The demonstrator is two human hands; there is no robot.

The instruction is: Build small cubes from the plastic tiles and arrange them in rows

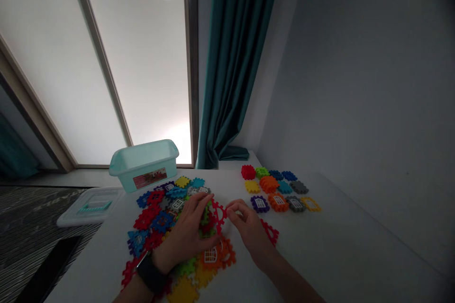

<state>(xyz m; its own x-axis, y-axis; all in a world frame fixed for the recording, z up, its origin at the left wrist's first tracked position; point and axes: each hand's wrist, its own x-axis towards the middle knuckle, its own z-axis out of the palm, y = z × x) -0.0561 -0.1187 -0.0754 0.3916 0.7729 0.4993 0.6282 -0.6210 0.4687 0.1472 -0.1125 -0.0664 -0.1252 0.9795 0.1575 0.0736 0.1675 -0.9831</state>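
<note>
Noted: white desk (320,255) beside a grey wall (355,80), with a teal curtain (231,66) and frosted window (124,66) beyond. A mint plastic bin (144,165) stands at the far edge, its clear lid (90,206) at the left edge. A red gear-edged plastic tile (219,216) is held upright between my hands, above a mixed tile pile (156,218). My right hand (247,223) pinches narrowly at its edge; my left hand (185,232) curls against it, grip unclear.

left hand (185,233): held palm-down, curled | right hand (248,227): held pinched, just right of left hand | forearms (286,281): angled inward from below
</note>
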